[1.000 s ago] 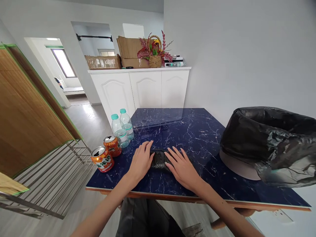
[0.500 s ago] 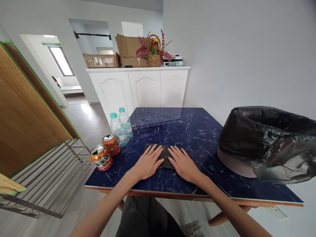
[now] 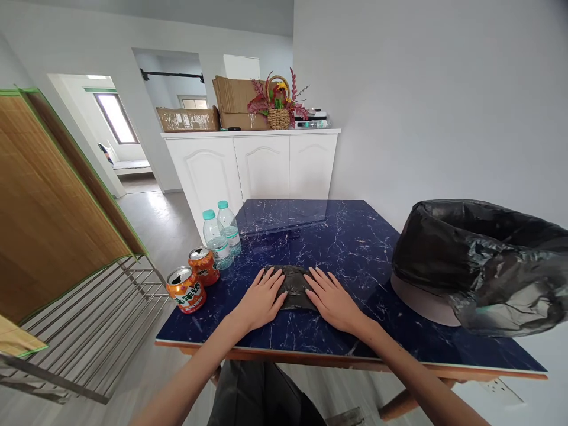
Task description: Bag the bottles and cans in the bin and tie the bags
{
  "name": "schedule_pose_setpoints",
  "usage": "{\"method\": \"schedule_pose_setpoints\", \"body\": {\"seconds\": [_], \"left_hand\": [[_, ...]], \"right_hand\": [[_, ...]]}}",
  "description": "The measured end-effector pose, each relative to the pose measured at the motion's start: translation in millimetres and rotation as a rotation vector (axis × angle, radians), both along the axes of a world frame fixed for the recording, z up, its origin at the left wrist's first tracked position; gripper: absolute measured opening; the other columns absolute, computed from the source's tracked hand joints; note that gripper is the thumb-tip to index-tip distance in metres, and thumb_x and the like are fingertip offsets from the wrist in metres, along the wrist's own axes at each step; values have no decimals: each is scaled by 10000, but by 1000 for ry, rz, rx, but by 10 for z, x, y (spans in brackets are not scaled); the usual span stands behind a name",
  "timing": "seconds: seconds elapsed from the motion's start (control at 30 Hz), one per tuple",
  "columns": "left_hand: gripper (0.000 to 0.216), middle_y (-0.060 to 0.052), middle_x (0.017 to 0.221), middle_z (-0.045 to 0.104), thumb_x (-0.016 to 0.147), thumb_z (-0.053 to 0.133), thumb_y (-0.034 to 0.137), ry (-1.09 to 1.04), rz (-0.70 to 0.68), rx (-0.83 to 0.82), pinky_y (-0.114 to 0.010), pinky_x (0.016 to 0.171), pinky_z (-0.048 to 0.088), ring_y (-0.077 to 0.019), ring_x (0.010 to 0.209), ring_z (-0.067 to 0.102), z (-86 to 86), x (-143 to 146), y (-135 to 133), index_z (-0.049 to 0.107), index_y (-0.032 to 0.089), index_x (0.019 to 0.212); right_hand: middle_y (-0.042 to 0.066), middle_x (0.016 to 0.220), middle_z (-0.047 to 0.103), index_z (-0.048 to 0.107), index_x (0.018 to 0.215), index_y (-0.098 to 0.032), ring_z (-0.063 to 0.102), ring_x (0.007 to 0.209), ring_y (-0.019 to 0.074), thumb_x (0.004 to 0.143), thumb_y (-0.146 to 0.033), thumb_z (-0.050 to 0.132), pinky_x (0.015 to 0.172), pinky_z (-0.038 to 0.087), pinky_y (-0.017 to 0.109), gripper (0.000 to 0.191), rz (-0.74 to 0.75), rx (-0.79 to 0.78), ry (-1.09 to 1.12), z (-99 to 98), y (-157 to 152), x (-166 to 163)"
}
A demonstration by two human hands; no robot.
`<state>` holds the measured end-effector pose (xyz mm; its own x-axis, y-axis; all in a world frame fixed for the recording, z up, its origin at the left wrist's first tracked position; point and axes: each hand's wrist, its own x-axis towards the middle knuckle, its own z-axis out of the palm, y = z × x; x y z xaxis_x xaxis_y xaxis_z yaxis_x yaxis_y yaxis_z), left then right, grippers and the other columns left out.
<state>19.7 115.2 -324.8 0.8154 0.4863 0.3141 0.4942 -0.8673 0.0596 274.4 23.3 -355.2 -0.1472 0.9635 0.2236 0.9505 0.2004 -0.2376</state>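
Observation:
A small folded black plastic bag (image 3: 294,290) lies on the dark blue marbled table (image 3: 310,234) in front of me. My left hand (image 3: 261,299) rests flat on the bag's left side, fingers stretched out. On its right side my right hand (image 3: 332,298) lies palm down, the fingers extended and slightly spread. Between the two hands the middle of the bag shows, wrinkled and a little puffed. The palms cover its side edges.
Two orange soda cans (image 3: 187,290) and two clear water bottles (image 3: 217,239) with teal caps stand along the table's left edge. A bin lined with a black bag (image 3: 426,260) stands at the right. A metal rack (image 3: 106,325) is beside the table; a white cabinet (image 3: 261,171) stands behind.
My hands have moved slightly apart, and more of the bag shows between them, now more wrinkled. The view has tilted up a little. Cans, bottles and bin stay in place.

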Motion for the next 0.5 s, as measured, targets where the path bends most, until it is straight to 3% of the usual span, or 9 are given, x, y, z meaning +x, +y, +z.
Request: {"method": "schedule_pose_setpoints", "body": {"seconds": [0.13, 0.27, 0.5], "left_hand": [[527, -115, 1749, 369, 1157, 301, 388, -30, -58, 48, -564, 1345, 241, -298, 1665, 202, 75, 259, -81, 461, 190, 1618], [589, -115, 1706, 445, 1157, 288, 483, 10, -103, 30, -558, 1327, 269, -316, 1631, 308, -44, 499, -67, 412, 191, 1653], [626, -119, 1713, 427, 1154, 261, 516, -9, -32, 26, -541, 1334, 240, -308, 1621, 334, -252, 398, 10, 328, 221, 1703]], "right_hand": [[61, 1770, 297, 353, 1697, -262, 238, 1651, 257, 1152, -537, 185, 1343, 209, 551, 633, 11, 13, -18, -7, 5, 6], [67, 1773, 281, 346, 1700, -225, 233, 1652, 263, 1155, -521, 194, 1347, 201, 539, 639, 23, 9, -39, -1, 2, 21], [42, 1780, 270, 316, 1709, -273, 220, 1656, 244, 1155, -538, 166, 1347, 208, 536, 633, 18, 10, -26, 13, -7, 25]]}}
